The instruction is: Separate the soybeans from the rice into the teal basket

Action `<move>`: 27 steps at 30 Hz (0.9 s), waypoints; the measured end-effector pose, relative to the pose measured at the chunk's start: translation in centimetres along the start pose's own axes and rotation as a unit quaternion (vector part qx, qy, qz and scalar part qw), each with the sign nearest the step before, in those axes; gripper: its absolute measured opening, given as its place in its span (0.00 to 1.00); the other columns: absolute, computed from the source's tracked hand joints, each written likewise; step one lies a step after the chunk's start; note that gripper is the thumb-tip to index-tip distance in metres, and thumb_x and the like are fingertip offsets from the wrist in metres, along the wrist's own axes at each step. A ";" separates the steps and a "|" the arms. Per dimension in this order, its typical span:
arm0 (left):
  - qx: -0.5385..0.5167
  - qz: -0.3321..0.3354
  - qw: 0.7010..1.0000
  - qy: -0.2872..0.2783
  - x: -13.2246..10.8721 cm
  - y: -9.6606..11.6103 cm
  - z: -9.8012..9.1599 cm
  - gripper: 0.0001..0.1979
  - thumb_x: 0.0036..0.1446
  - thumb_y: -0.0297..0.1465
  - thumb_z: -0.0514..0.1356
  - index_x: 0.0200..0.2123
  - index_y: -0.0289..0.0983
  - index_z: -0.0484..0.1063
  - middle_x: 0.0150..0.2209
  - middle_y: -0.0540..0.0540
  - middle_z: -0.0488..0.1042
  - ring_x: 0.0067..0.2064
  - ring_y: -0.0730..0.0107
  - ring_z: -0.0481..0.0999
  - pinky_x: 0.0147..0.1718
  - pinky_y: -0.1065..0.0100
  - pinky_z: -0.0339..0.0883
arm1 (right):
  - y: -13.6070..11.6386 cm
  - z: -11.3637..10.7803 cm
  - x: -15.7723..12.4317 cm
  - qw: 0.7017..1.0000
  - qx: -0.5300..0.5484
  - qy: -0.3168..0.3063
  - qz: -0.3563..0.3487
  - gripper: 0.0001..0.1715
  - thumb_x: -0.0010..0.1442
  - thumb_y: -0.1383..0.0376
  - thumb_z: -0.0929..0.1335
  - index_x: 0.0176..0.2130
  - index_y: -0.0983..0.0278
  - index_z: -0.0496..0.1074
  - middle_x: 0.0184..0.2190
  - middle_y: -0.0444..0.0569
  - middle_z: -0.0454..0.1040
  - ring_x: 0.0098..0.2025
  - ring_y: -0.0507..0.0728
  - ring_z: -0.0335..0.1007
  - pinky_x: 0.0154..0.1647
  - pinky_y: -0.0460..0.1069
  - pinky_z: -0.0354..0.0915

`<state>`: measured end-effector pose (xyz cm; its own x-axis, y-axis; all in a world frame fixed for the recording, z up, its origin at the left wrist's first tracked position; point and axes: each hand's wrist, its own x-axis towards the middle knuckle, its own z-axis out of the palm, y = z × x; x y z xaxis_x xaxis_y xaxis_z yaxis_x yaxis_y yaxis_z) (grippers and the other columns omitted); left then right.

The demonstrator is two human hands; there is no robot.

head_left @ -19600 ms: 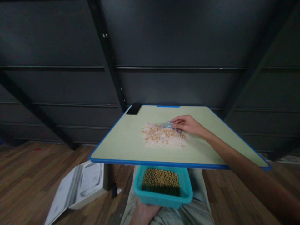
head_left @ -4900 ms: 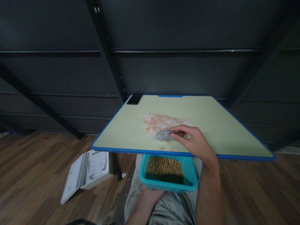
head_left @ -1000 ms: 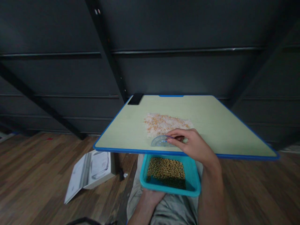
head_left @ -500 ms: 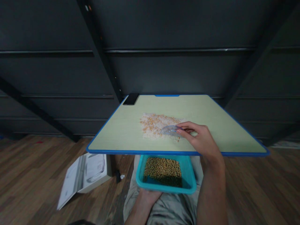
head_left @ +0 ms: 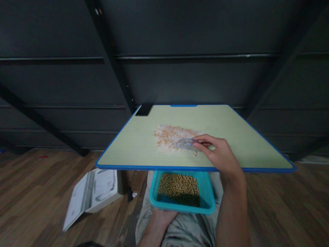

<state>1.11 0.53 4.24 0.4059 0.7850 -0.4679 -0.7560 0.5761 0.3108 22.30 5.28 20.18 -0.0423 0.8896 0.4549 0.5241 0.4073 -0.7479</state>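
Note:
My right hand (head_left: 218,152) pinches a clear rounded plastic piece (head_left: 185,143) between thumb and fingers, low over the pile. Under it, white grains like rice (head_left: 167,148) lie spread on a pale board-topped table (head_left: 133,147), mixed with yellow soybean-like beans (head_left: 166,133). Below the table's near edge, a turquoise plastic tray (head_left: 207,192) rests on my lap, with tan beans (head_left: 180,183) and smaller green ones (head_left: 189,200) in it. At the tray's near side is my left hand (head_left: 164,213), its fingers hidden beneath.
A black phone (head_left: 144,109) lies at the table's far left corner. On the wooden floor to the left stands an opened white box (head_left: 102,188), with a small black object (head_left: 129,194) beside it. A dark panelled wall (head_left: 190,82) rises behind the table.
Almost nothing differs. The whole view has shifted very slightly, while my right hand keeps its pinch on the clear plastic piece at the same spot.

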 end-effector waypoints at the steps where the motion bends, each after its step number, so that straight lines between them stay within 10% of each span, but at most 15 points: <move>1: -0.002 0.001 1.000 0.011 -0.1 0.0 0.2 0.25 0.64 0.42 0.45 0.28 0.51 0.82 0.37 0.56 0.87 0.58 0.57 0.77 0.65 0.53 0.60 | 0.0 0.0 0.0 1.000 -0.002 -0.004 0.001 0.09 0.62 0.64 0.71 0.42 0.58 0.80 0.42 0.45 0.83 0.42 0.57 0.79 0.43 0.53 0.72; 27: 0.077 0.024 0.996 -0.045 1.3 -0.6 -1.8 0.22 0.60 0.52 0.50 0.48 0.55 0.77 0.52 0.55 0.83 0.62 0.52 0.72 0.64 0.48 0.61 | -0.7 -0.4 -0.5 0.991 0.082 -0.097 0.040 0.09 0.59 0.63 0.73 0.42 0.58 0.81 0.38 0.46 0.83 0.38 0.57 0.80 0.41 0.52 0.75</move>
<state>1.14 0.81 1.98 0.4215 0.8256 -0.3751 -0.6909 0.5603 0.4568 22.24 4.43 20.68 -0.1778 0.9371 0.3005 0.3870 0.3473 -0.8541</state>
